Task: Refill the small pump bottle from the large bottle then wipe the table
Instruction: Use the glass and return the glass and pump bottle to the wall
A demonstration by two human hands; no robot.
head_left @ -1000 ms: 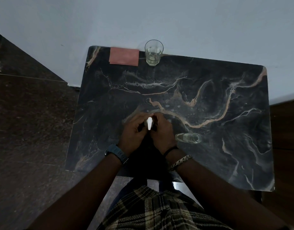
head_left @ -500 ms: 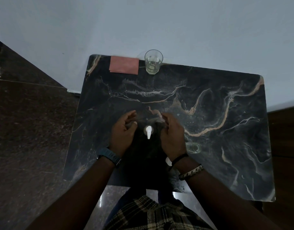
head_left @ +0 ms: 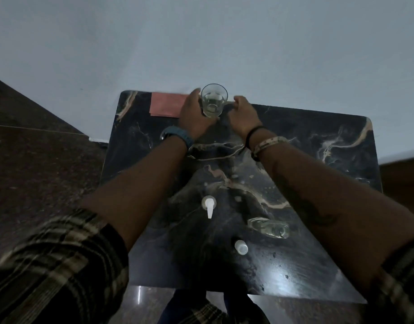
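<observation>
A person leans over a dark marbled tabletop (head_left: pixel 318 160) and reaches to its far edge with both arms. The left hand (head_left: pixel 194 118) is wrapped around the side of a clear drinking glass (head_left: pixel 213 101) with a little pale liquid in the bottom, so that grip is closed on the glass. The right hand (head_left: pixel 244 114) sits just beside the glass, fingers curled; whether it touches the glass cannot be told. A pink cloth (head_left: pixel 166 108) lies flat to the left of the glass. Nearer the person, the small pump bottle (head_left: pixel 209 204) stands upright with its white pump on. To its right a clear bottle (head_left: pixel 269 228) lies on its side, and a small white cap (head_left: pixel 241 247) rests close by. The glass is likely rigid, smooth, breakable and fairly light; holding it around the middle, kept level, seems safest. The cloth looks soft and limp, easy to pinch at an edge.
</observation>
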